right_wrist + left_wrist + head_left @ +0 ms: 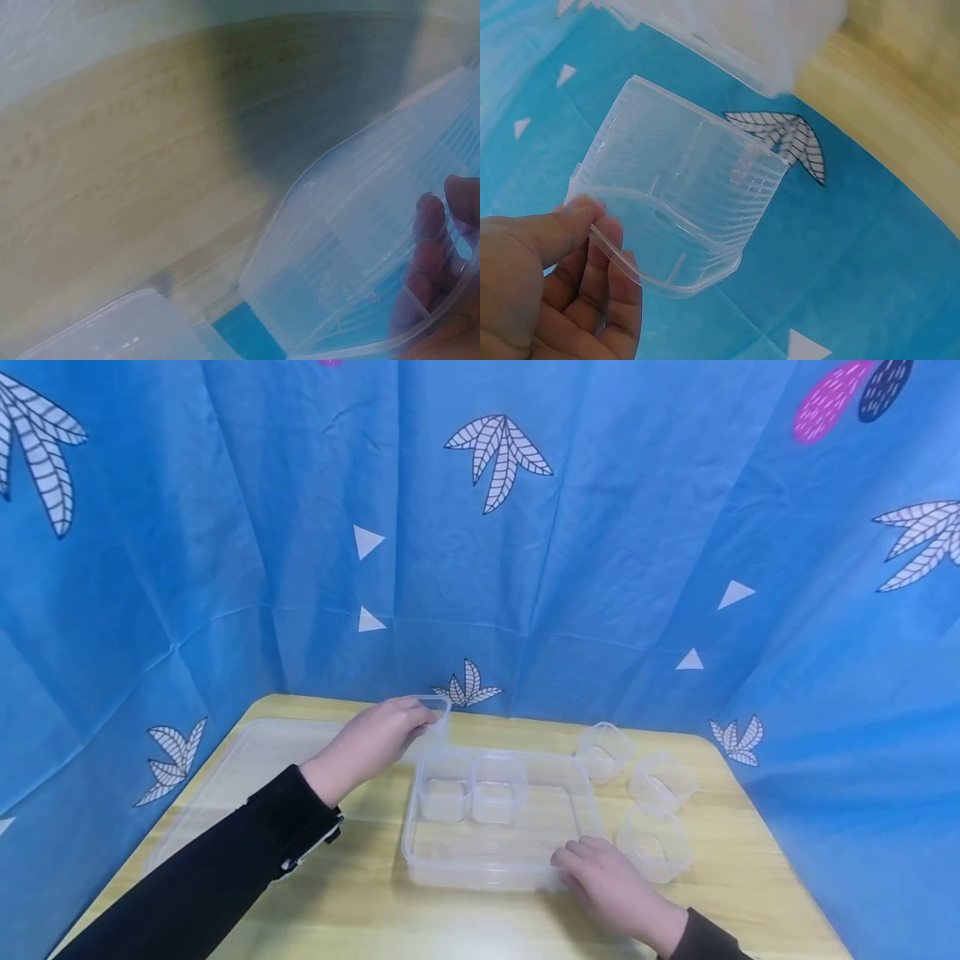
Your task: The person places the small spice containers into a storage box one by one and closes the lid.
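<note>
My left hand [375,739] pinches the rim of a small clear plastic container [675,195] between thumb and fingers. It holds the container beside the far left corner of a large clear plastic box [487,872]. Inside that box, two small containers, one on the left [446,802] and one to its right [497,797], stand side by side at the back left. My right hand [615,885] grips the box's near right corner. In the right wrist view, its fingers [427,259] curl at the rim, partly seen through the translucent wall.
Three more small containers, at the back [603,753], middle [663,783] and front [654,847], lie to the box's right. A large translucent lid [217,802] lies on the table's left, partly behind my left arm. A blue patterned curtain [600,552] hangs around the wooden table [352,902].
</note>
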Demonstrator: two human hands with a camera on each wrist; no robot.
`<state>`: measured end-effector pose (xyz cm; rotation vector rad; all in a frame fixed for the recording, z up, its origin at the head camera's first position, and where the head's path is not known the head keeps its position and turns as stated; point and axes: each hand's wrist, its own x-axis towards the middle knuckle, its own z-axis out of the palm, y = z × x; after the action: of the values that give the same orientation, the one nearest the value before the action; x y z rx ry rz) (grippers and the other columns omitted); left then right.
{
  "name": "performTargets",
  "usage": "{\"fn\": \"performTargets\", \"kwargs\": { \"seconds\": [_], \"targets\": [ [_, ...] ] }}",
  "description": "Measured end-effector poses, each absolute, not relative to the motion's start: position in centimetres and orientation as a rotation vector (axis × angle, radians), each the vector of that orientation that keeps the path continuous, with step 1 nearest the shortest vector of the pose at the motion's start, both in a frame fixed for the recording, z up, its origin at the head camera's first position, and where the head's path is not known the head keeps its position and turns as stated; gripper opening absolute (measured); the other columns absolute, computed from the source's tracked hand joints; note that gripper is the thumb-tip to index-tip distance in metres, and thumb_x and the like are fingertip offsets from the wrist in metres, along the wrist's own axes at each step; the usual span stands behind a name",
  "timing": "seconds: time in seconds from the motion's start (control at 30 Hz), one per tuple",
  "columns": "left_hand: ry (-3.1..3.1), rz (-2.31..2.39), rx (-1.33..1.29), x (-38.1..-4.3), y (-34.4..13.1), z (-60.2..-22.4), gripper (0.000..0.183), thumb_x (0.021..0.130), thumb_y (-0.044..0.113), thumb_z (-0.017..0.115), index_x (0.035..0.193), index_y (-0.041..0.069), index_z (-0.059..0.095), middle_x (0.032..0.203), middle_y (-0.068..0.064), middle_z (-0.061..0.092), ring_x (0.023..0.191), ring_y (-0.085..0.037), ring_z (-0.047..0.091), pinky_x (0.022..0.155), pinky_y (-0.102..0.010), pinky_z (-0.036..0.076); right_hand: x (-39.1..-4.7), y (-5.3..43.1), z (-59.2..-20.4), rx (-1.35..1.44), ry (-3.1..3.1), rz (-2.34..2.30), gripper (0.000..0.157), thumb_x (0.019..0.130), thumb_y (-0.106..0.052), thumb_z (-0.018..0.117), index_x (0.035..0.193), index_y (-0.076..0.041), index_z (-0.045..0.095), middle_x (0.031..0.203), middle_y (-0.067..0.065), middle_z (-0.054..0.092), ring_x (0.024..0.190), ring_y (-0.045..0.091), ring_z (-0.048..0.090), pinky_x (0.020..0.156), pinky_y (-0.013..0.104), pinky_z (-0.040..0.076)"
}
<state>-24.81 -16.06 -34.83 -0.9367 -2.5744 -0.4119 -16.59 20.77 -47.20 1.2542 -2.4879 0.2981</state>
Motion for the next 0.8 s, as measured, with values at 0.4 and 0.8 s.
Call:
{"fn": "performTargets", "kwargs": {
  "seconds": [0.4,0.8],
  "targets": [
    [-2.504,-0.311,-0.997,-20.6,-14.2,-35.1,0.021,0.086,-0.002,0.074,0.106,0.006,0.073,0.100,-0.005,0.071,0.096,-0.021,0.068,0.085,-0.032,0.057,-16.7,20.9,-47.2,1.248,-2.501,0.288,0.021,0.082,-0.008,0.074,0.094,-0.021,0.062,0.082,-0.017,0.055,0.072,0.001,0.043,0.064,0.017,0.041],
    [-2.454,-0.273,-1.072,-18.0,-13.4,-36.3,0.027,0.083,-0.005,0.076,0.107,0.006,0.072,0.100,-0.004,0.069,0.096,-0.019,0.067,0.087,-0.032,0.056,-16.6,20.8,-47.1,1.218,-2.537,0.292,0.021,0.083,-0.008,0.074,0.095,-0.021,0.063,0.086,-0.016,0.058,0.075,0.001,0.046,0.067,0.020,0.044]
  ]
}}
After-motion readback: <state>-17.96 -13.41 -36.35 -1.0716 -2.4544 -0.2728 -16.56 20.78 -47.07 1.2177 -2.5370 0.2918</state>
